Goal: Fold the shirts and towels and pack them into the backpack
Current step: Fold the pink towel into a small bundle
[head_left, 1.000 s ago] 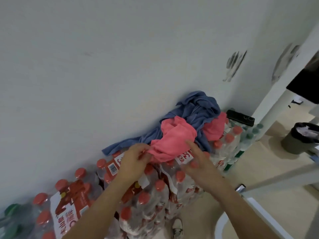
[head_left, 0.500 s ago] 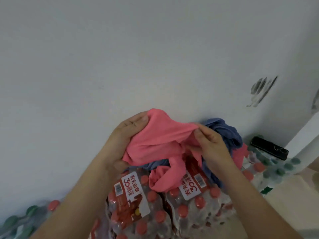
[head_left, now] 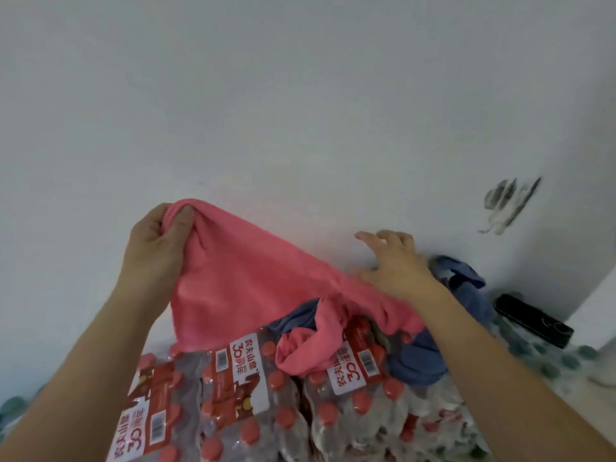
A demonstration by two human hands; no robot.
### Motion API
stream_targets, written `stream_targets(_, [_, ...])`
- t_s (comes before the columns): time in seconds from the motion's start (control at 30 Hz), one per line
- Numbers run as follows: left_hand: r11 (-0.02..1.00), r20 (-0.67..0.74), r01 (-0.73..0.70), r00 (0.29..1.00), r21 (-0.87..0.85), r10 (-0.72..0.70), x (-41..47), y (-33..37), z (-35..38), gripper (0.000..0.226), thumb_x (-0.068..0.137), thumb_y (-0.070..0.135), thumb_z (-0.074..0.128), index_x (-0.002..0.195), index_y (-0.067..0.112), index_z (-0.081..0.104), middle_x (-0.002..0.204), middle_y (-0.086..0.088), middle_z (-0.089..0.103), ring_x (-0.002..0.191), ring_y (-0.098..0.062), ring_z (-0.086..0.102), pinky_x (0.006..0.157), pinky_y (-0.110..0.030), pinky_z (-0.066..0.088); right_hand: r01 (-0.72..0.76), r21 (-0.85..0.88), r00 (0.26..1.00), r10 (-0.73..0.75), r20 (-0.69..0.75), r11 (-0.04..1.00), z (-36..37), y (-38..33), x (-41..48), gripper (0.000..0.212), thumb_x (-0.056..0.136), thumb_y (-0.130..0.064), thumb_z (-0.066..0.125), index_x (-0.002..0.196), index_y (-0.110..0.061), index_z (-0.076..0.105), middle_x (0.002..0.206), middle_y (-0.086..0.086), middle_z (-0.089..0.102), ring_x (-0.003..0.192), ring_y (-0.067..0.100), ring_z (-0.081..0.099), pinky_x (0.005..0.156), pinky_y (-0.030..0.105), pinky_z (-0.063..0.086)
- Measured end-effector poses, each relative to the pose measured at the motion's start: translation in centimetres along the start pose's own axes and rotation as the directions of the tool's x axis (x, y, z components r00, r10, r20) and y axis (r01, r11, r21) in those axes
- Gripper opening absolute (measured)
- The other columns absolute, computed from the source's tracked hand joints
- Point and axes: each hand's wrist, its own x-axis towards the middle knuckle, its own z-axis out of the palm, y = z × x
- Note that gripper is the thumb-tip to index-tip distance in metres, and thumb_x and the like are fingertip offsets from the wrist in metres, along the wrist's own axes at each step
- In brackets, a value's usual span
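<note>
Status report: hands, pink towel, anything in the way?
Left hand grips pink towel corner, raised. Right hand open, fingers spread. Blue shirt heaped beneath, on bottle packs.

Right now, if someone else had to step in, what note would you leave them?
Left hand grips a corner of the pink towel, which is held up and partly spread.
Right hand is open, with its fingers spread over the towel's other end.
The blue shirt lies crumpled on the bottle packs by the wall.
Done: nothing looks folded yet.
Left: fold the towel and shirt and pack them. No backpack is in view.
</note>
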Motion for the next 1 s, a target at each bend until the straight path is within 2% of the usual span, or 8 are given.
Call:
stream_targets(0.13, [0.987,0.162,0.132,0.98,-0.087,-0.117,-1.8,-3.1,1.3,0.021,0.1,0.024,0.045,0.092,0.026,0.065,0.089,-0.004,0.066,0.085,-0.02,0.062,0.074,-0.037,0.049,-0.426,-0.05,0.861,0.422,0.283,0.903,5.3,6.4,-3.3,0.088,0.08,-0.064,0.059,0.147,-0.05,0.003,0.16,0.005,-0.01,0.143,0.041,-0.007,0.107,0.066,0.014])
stream_targets(0.37, [0.934,0.274,0.315,0.925,-0.167,-0.263,-4.3,-4.8,6.6,0.02,0.1,0.019,0.045,0.1,0.017,0.065,0.1,-0.013,0.07,0.096,-0.031,0.065,0.085,-0.045,0.052,-0.287,0.033,0.952,0.289,-0.101,0.957,10.1,8.7,-2.9,0.03,0.093,-0.015,0.042,0.113,-0.019,0.064,0.12,0.008,0.06,0.103,0.031,0.059,0.08,0.037,0.045])
stream_targets(0.47, [0.898,0.316,0.379,0.9,-0.226,-0.3,-4.9,-3.8,8.8,0.02,0.099,0.019,0.047,0.097,0.016,0.066,0.099,-0.012,0.071,0.09,-0.023,0.067,0.075,-0.035,0.053,-0.251,0.102,0.96,0.261,-0.105,0.963,9.2,7.9,-3.0,0.023,0.087,-0.018,0.048,0.1,-0.018,0.067,0.098,0.009,0.068,0.093,0.034,0.061,0.069,0.033,0.043])
stream_targets(0.57, [0.829,0.344,0.435,0.884,-0.352,-0.317,-4.6,-1.6,10.7,0.02,0.097,0.023,0.052,0.089,0.013,0.066,0.079,-0.002,0.073,0.073,-0.012,0.068,0.06,-0.026,0.052,-0.22,0.279,0.964,0.251,-0.082,0.935,7.2,5.8,-4.4,0.05,0.081,-0.023,0.057,0.13,-0.029,0.052,0.12,0.003,0.059,0.113,0.03,0.053,0.085,0.042,0.049])
stream_targets(0.67, [0.746,0.407,0.474,0.865,-0.469,-0.294,-4.1,1.0,12.6,0.022,0.097,0.026,0.05,0.089,0.014,0.066,0.075,0.0,0.072,0.073,-0.013,0.067,0.067,-0.03,0.054,-0.212,0.853,0.97,0.0,0.241,0.477,5.0,2.2,-7.0,0.081,0.078,-0.013,0.073,0.142,-0.043,0.033,0.136,-0.006,0.045,0.125,0.018,0.049,0.095,0.034,0.049])
stream_targets(0.73, [0.667,0.482,0.523,0.834,-0.531,-0.269,-4.2,2.1,13.5,0.024,0.098,0.029,0.048,0.095,0.013,0.065,0.083,-0.004,0.073,0.08,-0.016,0.068,0.079,-0.036,0.054,-0.193,0.868,0.943,-0.157,0.292,0.457,5.0,0.1,-7.8,0.082,0.078,-0.022,0.077,0.141,-0.045,0.031,0.134,-0.013,0.049,0.119,0.008,0.054,0.092,0.031,0.052])
stream_targets(0.8, [0.587,0.546,0.579,0.797,-0.566,-0.259,-4.6,3.3,14.3,0.027,0.097,0.033,0.047,0.103,0.013,0.064,0.09,-0.005,0.074,0.085,-0.016,0.071,0.081,-0.036,0.057,-0.204,0.884,0.966,-0.058,0.25,0.42,5.7,-1.1,-7.9,0.06,0.083,-0.027,0.073,0.136,-0.032,0.044,0.121,-0.005,0.062,0.104,0.011,0.063,0.081,0.03,0.056])
stream_targets(1.0, [0.505,0.5,0.546,0.832,-0.668,-0.239,-3.9,5.7,13.8,0.029,0.097,0.034,0.046,0.112,0.014,0.063,0.098,-0.002,0.073,0.092,-0.013,0.07,0.075,-0.031,0.058,-0.012,0.959,0.974,0.215,0.076,-0.283,-0.1,-1.1,-6.7,0.01,0.094,-0.014,0.053,0.1,-0.015,0.061,0.097,0.008,0.067,0.087,0.027,0.065,0.066,0.039,0.06])
